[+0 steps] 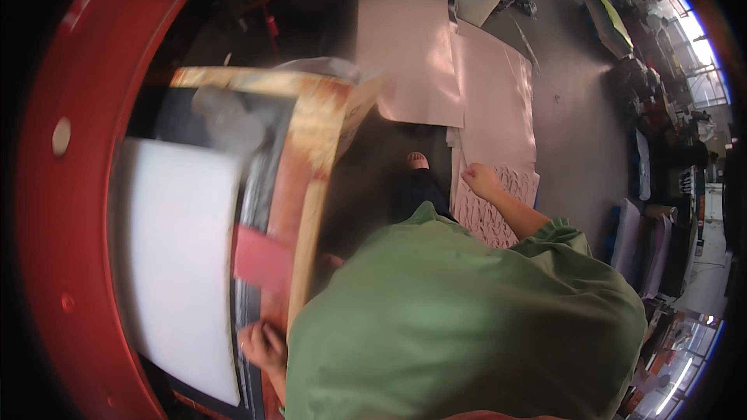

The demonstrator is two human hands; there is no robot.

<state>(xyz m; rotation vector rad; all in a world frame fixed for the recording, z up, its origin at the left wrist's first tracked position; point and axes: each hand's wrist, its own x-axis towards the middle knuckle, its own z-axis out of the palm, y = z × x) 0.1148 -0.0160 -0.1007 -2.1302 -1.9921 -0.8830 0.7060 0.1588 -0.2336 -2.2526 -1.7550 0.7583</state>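
My left hand (263, 346) rests on the near part of the workbench edge, beside a large white board (179, 257). Its fingers are bent and a little apart, with nothing seen in them. A red flat piece (263, 258) lies farther along that edge, out of the hand's reach. My right hand (480, 180) hangs out to the right with its fingers curled into a loose fist. Nothing shows in it. Below it in the picture lies a pale pink sheet with a cut or embossed pattern (486, 214); I cannot tell whether they touch.
A red machine beam (74, 187) runs down the left side. The bench has a worn wooden frame (315, 120), with a blurred translucent object (233, 120) at its far end. Large plain pink sheets (408, 54) lie ahead. Dark bundles and stacked goods (642, 85) line the right.
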